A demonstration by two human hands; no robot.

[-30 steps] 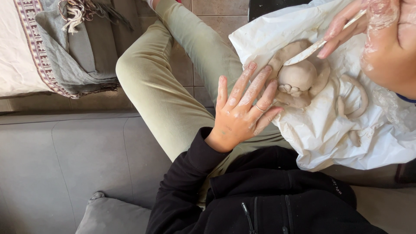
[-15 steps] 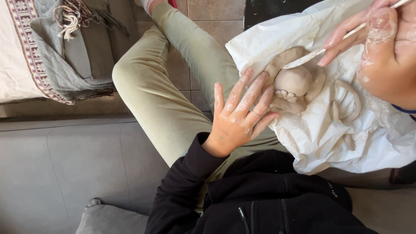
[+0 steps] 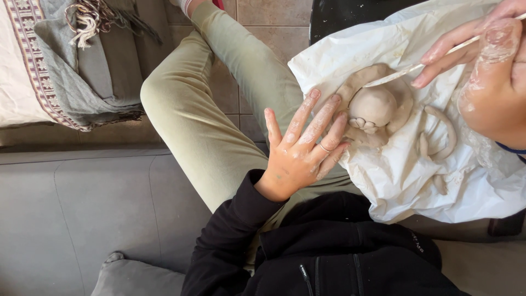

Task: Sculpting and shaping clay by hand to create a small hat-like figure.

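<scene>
Clay figure (image 3: 378, 109) being shaped, partly formed.
Stick (image 3: 416, 68) being pinched by right hand (image 3: 482, 71); left hand (image 3: 301, 148) being held flat, fingers released.

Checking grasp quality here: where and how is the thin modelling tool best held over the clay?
Probably by the upper shaft, where the right hand already pinches the thin modelling tool, coming from the upper right. Its flat tip rests on the clay figure, so a rear pinch keeps it visible.
</scene>
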